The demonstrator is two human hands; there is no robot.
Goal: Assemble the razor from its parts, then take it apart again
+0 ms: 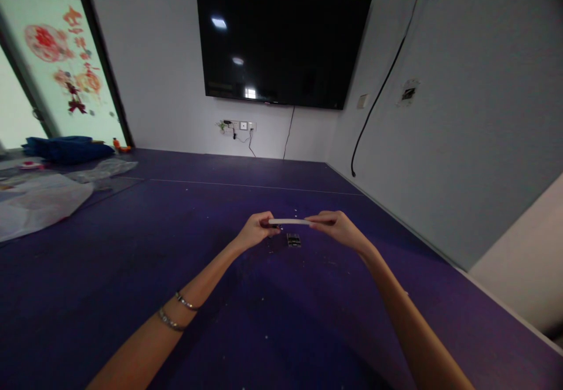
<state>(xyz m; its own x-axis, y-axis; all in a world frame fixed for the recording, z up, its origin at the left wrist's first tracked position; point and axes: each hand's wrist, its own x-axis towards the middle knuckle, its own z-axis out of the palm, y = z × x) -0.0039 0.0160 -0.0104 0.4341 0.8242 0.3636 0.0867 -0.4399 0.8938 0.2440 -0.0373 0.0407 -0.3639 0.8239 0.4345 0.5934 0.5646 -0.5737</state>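
Note:
A thin white strip or panel [289, 221], seen edge-on, spans the gap between my two hands above the purple table [220, 284]. My left hand [257, 230] is closed on its left end, thumb below. At the opposite end, the fingers of my right hand [336, 227] pinch it. Something small and dark shows by my left fingertips, too small to name. Just under the strip, a small dark piece with a light pattern [294, 240] lies on the table. What kind of thing the white piece is cannot be made out.
Clear plastic sheeting [48, 205] and a dark blue cloth bundle [65, 149] lie at the far left, near a small orange bottle [116, 143]. A black cable [382, 91] hangs down the right wall. A large television [281, 44] is mounted beyond the table. Small white specks dot the tabletop.

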